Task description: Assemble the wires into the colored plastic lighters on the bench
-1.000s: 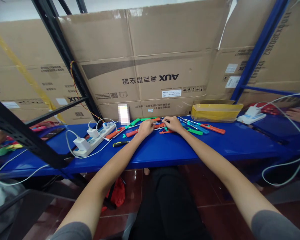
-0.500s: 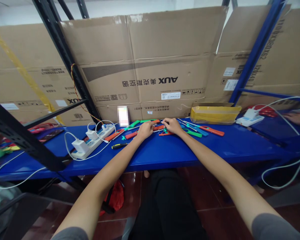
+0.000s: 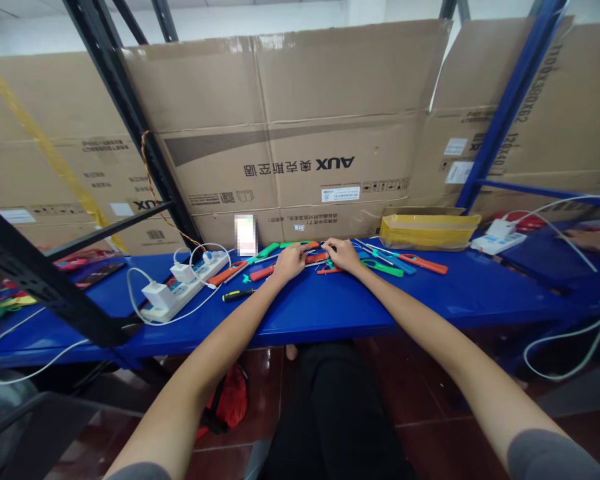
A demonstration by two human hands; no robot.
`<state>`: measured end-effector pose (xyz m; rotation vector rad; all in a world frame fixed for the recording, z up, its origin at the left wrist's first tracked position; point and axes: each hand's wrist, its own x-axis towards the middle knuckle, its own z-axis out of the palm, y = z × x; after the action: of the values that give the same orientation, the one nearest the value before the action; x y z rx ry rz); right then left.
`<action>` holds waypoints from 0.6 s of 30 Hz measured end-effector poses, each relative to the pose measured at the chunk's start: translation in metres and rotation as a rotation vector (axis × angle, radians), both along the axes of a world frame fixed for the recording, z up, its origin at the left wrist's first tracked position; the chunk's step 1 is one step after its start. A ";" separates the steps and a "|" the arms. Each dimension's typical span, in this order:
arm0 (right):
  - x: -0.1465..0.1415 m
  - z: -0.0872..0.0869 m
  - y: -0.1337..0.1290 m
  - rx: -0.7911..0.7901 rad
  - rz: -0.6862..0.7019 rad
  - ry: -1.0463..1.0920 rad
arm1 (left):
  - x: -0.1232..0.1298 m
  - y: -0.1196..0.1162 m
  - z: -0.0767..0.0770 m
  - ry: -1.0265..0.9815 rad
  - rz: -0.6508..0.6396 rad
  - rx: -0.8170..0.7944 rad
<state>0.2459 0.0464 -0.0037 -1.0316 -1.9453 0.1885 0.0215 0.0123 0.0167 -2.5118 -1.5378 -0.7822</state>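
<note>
Fingers curled, my left hand [image 3: 290,262] grips an orange long-nosed lighter [image 3: 311,247] whose end shows past the fingertips. Just right of it, my right hand [image 3: 342,256] pinches at the far end of that lighter; the small part between its fingertips is too small to make out. Below the hands lie another orange lighter [image 3: 318,258] and some orange and green pieces. A red lighter [image 3: 263,272] is beside my left hand. To the right of my right hand rest a green lighter [image 3: 387,269], a blue lighter [image 3: 404,265] and an orange-red lighter [image 3: 425,264] with metal rods.
A yellow-and-black screwdriver [image 3: 237,295] lies left of the hands. Farther left is a power strip [image 3: 183,291] with white plugs and cables. A phone-like bright screen [image 3: 246,235] leans on the cardboard [image 3: 300,87]. A yellow-taped box [image 3: 430,230] stands right. Other people's hands show at both sides.
The view has shifted slightly. Both hands stay at nearly the same place over the lighters, with only slight finger movement.
</note>
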 end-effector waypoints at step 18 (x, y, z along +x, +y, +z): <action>0.000 -0.005 0.002 0.003 -0.038 0.036 | 0.003 0.001 0.000 0.045 -0.010 -0.052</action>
<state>0.2458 0.0489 -0.0089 -1.0557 -1.8921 0.1819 0.0240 0.0138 0.0170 -2.5573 -1.5517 -0.6911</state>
